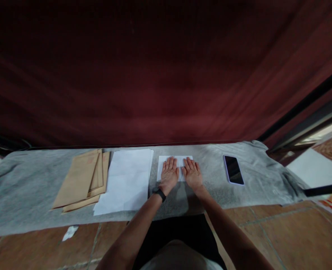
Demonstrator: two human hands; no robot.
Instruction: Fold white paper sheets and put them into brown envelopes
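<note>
A small white sheet of paper [162, 162], possibly folded, lies on the grey cloth [211, 195] in front of me. My left hand [169, 174] rests flat on its middle, fingers stretched forward; a dark band circles that wrist. Beside it, my right hand [192, 174] lies palm down over the paper's right part, fingers slightly spread. Both palms face down, so their undersides are hidden. Just left of the paper is a stack of larger white sheets [128, 180], with edges that do not line up.
Several brown envelopes [80, 176] overlap at the left. A phone [234, 170] in a light purple case lies to the right. A dark red curtain [160, 93] hangs behind the cloth. On the tiled floor [298, 232] is a crumpled white scrap [70, 232].
</note>
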